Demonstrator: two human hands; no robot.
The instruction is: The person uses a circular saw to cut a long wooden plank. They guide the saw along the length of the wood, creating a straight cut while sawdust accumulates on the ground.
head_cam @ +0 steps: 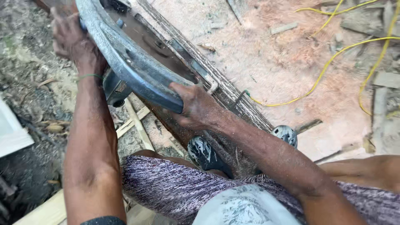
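Down at ground level, both hands clasp a curved grey-blue metal bar (133, 62), apparently the guard or handle of a power tool, though its exact kind cannot be told. The left hand (73, 39) has its grip clenched on the bar's upper end near the frame's top edge; a thin green band circles that wrist. The right hand (198, 106) has its grip wrapped over the bar's lower end, fingers curled under it. Beneath the bar lies a long dark wooden plank (233, 100), running diagonally. Sawdust (275, 62) covers the ground to the right, crossed by a yellow cable (329, 62). Two dark patterned shoes (204, 154) sit just beside the plank, above purple-grey shorts (175, 187).
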